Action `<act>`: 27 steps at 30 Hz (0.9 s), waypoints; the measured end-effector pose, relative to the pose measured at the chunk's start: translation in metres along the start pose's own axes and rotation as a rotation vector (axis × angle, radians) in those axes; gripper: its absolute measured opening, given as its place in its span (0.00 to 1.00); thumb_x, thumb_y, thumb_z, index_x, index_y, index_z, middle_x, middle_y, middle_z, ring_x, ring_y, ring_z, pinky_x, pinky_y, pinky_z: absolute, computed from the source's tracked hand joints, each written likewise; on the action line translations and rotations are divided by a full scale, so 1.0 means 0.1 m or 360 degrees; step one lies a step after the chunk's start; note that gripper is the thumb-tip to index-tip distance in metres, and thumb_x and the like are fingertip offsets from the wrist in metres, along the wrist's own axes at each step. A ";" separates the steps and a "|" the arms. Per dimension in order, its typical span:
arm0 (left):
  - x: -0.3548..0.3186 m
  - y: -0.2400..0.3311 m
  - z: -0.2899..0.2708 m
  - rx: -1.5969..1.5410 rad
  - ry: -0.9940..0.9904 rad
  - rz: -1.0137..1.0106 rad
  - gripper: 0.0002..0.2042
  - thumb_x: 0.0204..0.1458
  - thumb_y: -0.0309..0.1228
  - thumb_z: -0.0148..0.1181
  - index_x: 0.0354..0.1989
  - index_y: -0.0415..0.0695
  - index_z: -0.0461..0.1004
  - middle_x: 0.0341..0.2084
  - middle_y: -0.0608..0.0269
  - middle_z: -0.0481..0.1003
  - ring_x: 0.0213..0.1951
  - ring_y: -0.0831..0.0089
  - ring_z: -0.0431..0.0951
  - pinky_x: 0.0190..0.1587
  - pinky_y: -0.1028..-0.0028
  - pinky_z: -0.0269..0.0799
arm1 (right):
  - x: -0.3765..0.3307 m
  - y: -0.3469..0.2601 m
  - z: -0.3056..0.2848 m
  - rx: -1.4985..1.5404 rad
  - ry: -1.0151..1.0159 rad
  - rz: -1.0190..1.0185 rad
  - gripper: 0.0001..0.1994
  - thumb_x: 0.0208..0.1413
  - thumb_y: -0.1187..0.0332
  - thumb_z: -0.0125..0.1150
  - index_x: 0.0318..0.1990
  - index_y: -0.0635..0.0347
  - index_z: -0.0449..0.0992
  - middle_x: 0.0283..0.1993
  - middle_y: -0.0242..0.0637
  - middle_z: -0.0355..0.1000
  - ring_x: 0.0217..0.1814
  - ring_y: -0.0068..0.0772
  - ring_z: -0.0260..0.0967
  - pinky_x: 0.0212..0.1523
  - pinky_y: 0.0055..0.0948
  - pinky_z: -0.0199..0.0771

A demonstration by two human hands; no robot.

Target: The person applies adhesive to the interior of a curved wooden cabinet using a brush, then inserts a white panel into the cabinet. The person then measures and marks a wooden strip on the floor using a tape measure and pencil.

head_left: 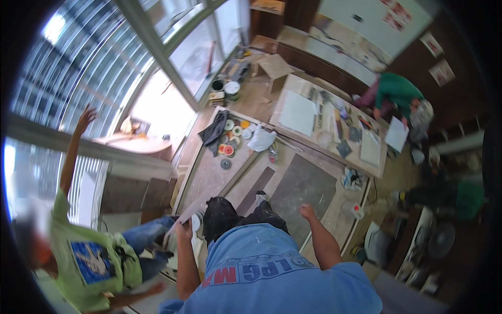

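A thin, pale board strip (184, 213) is gripped at its near end by the left hand (183, 230), the fingers closed around it; the strip slants up and to the right from the hand, over the edge of the long plywood worktop (206, 180). The right hand (307, 211) is held free above the dark grey panel (303, 188) lying on that worktop — nothing is seen in it, and whether its fingers are curled or spread cannot be told at this size.

As a judgement from how things lie, the work is at an early or middle stage. The strip is lifted but not yet set down or fixed anywhere, and the grey panel and a narrow dark strip (256, 189) beside it lie loose on the top. Further along the worktop a cluster of round discs (231, 137), a dark cloth (214, 132) and a crumpled white rag (260, 140) are spread out, so tools and supplies are laid ready rather than cleared away.

Just beside the left hand a person in a green shirt (91, 261) is bent low, one arm raised toward the window wall. At a second table (334, 125), well apart, another person in a green top (400, 94) is leaning over sheets and small tools. Paint tins (226, 89) stand on the floor by the window.
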State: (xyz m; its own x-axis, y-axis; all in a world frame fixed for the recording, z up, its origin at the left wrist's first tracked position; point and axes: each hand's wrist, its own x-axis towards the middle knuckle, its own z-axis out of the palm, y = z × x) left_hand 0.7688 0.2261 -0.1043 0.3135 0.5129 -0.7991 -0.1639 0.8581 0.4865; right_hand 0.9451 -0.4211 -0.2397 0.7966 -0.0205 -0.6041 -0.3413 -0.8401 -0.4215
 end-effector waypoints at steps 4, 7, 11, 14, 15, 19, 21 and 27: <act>-0.17 0.02 0.37 -0.0081 0.0026 0.0119 0.21 0.66 0.33 0.39 0.62 0.33 0.64 0.60 0.46 0.72 0.62 0.53 0.73 0.65 0.54 0.73 | 0.80 -1.09 -0.60 0.0379 0.0177 -0.0220 0.14 0.60 0.60 0.61 0.43 0.60 0.84 0.38 0.40 0.81 0.35 0.31 0.79 0.41 0.34 0.77; -0.16 0.11 0.71 -0.0060 0.0111 0.0172 0.20 0.66 0.34 0.42 0.61 0.33 0.64 0.59 0.44 0.71 0.63 0.52 0.71 0.67 0.52 0.70 | 1.18 -1.66 -0.78 0.0470 0.0147 -0.0368 0.11 0.62 0.63 0.61 0.43 0.61 0.84 0.34 0.35 0.79 0.33 0.24 0.76 0.37 0.29 0.76; 0.19 0.41 1.17 0.0039 0.0179 0.0219 0.19 0.67 0.34 0.42 0.59 0.33 0.65 0.55 0.44 0.72 0.58 0.51 0.76 0.61 0.51 0.76 | 1.37 -2.21 -0.70 0.0352 -0.0050 -0.0320 0.12 0.62 0.64 0.60 0.44 0.61 0.83 0.34 0.35 0.80 0.34 0.28 0.76 0.37 0.30 0.75; 0.72 0.58 1.60 0.0090 0.0186 0.0176 0.18 0.68 0.33 0.42 0.58 0.33 0.65 0.53 0.46 0.73 0.53 0.51 0.78 0.56 0.50 0.80 | 1.55 -2.05 -0.39 0.0078 -0.0049 -0.0267 0.15 0.60 0.62 0.59 0.45 0.63 0.83 0.35 0.40 0.81 0.38 0.36 0.78 0.42 0.37 0.76; 0.95 0.68 1.73 0.0115 0.0192 0.0162 0.18 0.68 0.33 0.42 0.58 0.33 0.65 0.52 0.46 0.73 0.52 0.51 0.79 0.54 0.50 0.81 | 1.53 -2.04 -0.28 0.0011 -0.0047 -0.0222 0.14 0.60 0.62 0.59 0.44 0.63 0.83 0.34 0.40 0.80 0.36 0.36 0.77 0.41 0.38 0.76; 1.70 1.08 2.14 0.0164 0.0236 0.0055 0.18 0.68 0.34 0.42 0.60 0.35 0.66 0.51 0.48 0.74 0.51 0.53 0.79 0.53 0.49 0.81 | 1.01 -2.71 0.16 -0.0261 -0.0140 -0.0016 0.15 0.63 0.56 0.57 0.38 0.60 0.81 0.31 0.39 0.78 0.32 0.36 0.76 0.33 0.41 0.74; 1.89 1.31 2.41 0.0178 0.0289 -0.0076 0.18 0.68 0.33 0.42 0.60 0.37 0.65 0.53 0.49 0.73 0.53 0.54 0.78 0.55 0.50 0.80 | 0.73 -3.15 0.38 0.0093 -0.0395 0.0373 0.17 0.63 0.57 0.56 0.43 0.64 0.80 0.36 0.42 0.79 0.36 0.40 0.77 0.39 0.44 0.76; 2.47 2.06 2.79 -0.0025 0.0253 -0.0192 0.18 0.66 0.31 0.42 0.61 0.38 0.65 0.53 0.48 0.74 0.56 0.53 0.75 0.57 0.48 0.77 | 0.81 -4.85 0.68 0.0225 -0.0694 -0.0296 0.16 0.65 0.62 0.56 0.53 0.62 0.79 0.42 0.41 0.80 0.39 0.34 0.77 0.40 0.36 0.77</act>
State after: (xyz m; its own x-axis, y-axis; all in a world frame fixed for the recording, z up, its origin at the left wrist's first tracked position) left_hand 1.0738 0.5235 -0.1034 0.1802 0.4021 -0.8977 -0.1493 0.9133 0.3791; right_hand 1.1417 0.0217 -0.1302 0.5779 0.3771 -0.7238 -0.3012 -0.7257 -0.6186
